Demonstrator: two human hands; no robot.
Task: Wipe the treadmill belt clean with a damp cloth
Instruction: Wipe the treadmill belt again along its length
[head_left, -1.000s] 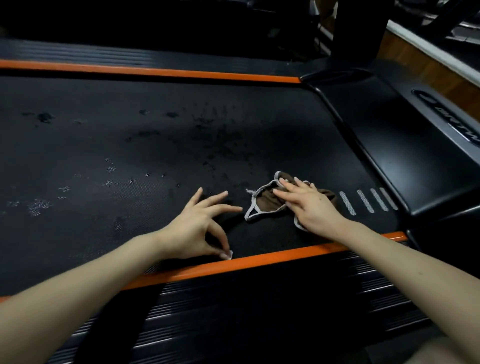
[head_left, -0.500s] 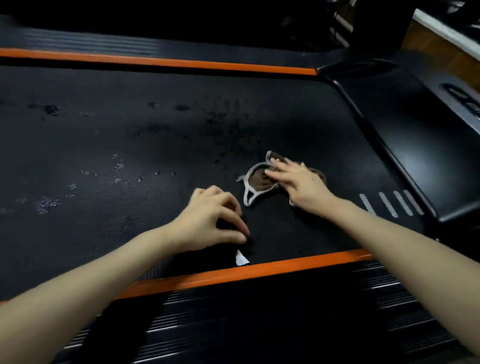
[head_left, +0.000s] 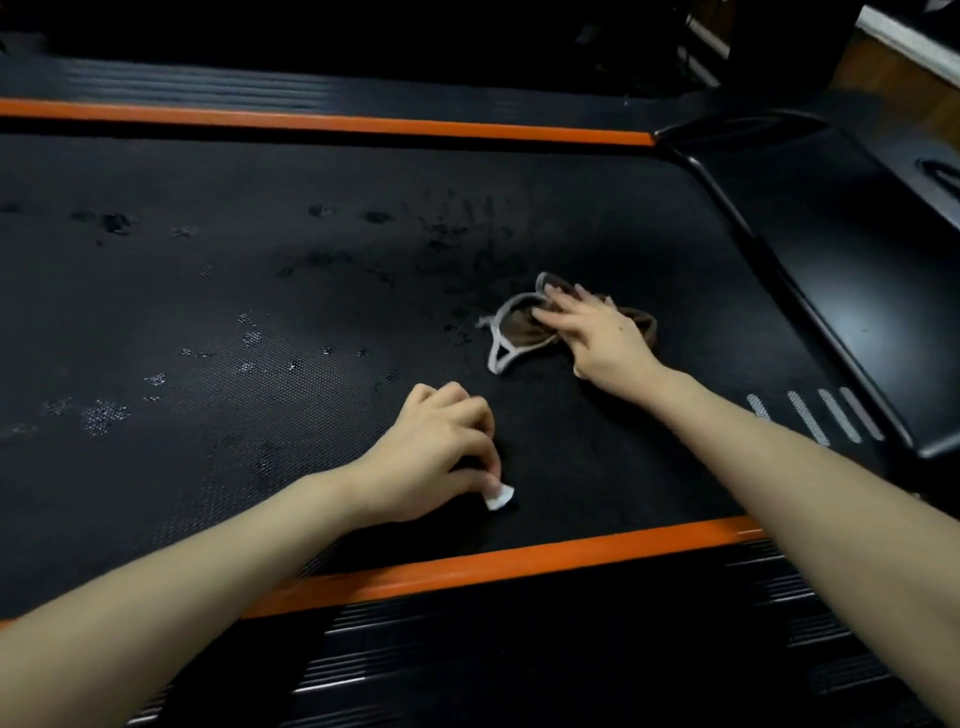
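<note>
Treadmill belt (head_left: 270, 291): matte black, fine mesh-like texture, pale specks and dark wet-looking blotches across its middle. Orange side rails (head_left: 519, 564) run along both long edges; a smooth glossy black cover (head_left: 857, 312) lies at the right end. Cloth (head_left: 519, 335): brown, crumpled, white-edged, lying on the belt right of centre. Right hand (head_left: 602, 338) rests flat on the cloth, fingers straight and spread. Left hand (head_left: 436, 452) is curled, its thumb and fingertips pinching a small white scrap (head_left: 500, 497) against the belt near the closer rail.
</note>
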